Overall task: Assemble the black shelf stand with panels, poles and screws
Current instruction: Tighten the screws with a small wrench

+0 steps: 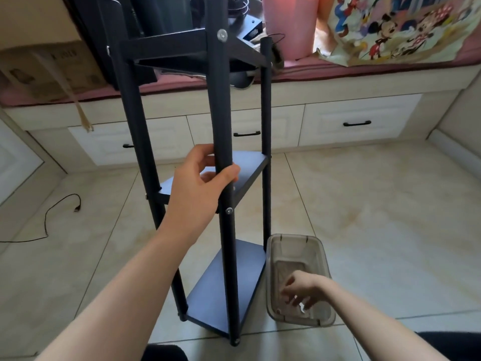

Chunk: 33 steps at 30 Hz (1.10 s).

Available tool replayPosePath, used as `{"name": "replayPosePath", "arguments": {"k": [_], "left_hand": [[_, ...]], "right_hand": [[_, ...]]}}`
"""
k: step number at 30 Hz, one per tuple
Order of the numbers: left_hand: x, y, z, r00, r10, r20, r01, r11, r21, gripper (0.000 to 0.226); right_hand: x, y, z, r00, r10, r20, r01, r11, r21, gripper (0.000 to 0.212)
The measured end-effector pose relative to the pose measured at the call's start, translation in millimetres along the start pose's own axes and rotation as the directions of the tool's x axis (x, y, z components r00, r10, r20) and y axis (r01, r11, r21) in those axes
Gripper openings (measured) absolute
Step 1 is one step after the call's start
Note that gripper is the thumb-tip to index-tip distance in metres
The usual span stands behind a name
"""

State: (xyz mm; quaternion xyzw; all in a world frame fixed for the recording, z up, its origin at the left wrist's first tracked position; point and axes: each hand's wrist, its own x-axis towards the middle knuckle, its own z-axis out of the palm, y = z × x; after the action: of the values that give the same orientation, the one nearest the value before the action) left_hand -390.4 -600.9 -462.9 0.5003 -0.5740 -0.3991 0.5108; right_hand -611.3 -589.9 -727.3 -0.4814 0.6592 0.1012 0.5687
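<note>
The black shelf stand (266, 108) stands upright on the tiled floor, with three dark panels fixed between black poles. A silver screw (222, 35) shows at the top panel and another screw (229, 210) at the middle panel (250, 168). My left hand (200, 183) grips the nearest pole (221, 105) just above the middle panel. My right hand (302, 290) reaches into a clear plastic box (296, 243) beside the stand's foot, fingers curled down around a small silver screw (302, 306); whether they pinch it is unclear.
A low white cabinet with black drawer handles (357, 123) runs behind the stand, topped by a pink cushion, a cardboard box (49, 71) and a cartoon-print bag (406, 27). A black cable (52, 217) lies on the floor at the left.
</note>
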Motion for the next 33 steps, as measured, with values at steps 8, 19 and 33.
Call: {"name": "replayPosePath", "arguments": {"k": [8, 19, 33], "left_hand": [[-0.6, 2.3, -1.2, 1.000, -0.003, -0.022, 0.003, 1.000, -0.012, 0.023], [-4.9, 0.7, -0.4, 0.999, -0.025, -0.020, 0.025, 1.000, 0.001, 0.024], [-4.9, 0.6, 2.2, 0.999, 0.000, -0.053, 0.002, 0.999, 0.038, 0.025]], "right_hand": [[35.0, 19.0, 2.0, 0.964, 0.006, -0.264, -0.080, 0.959, -0.271, 0.011], [72.8, 36.1, 12.4, 0.947, -0.105, -0.304, -0.107, 0.789, -0.605, 0.036], [87.7, 47.8, -2.4, 0.872, -0.194, -0.449, -0.192, 0.709, -0.679, 0.040]]}}
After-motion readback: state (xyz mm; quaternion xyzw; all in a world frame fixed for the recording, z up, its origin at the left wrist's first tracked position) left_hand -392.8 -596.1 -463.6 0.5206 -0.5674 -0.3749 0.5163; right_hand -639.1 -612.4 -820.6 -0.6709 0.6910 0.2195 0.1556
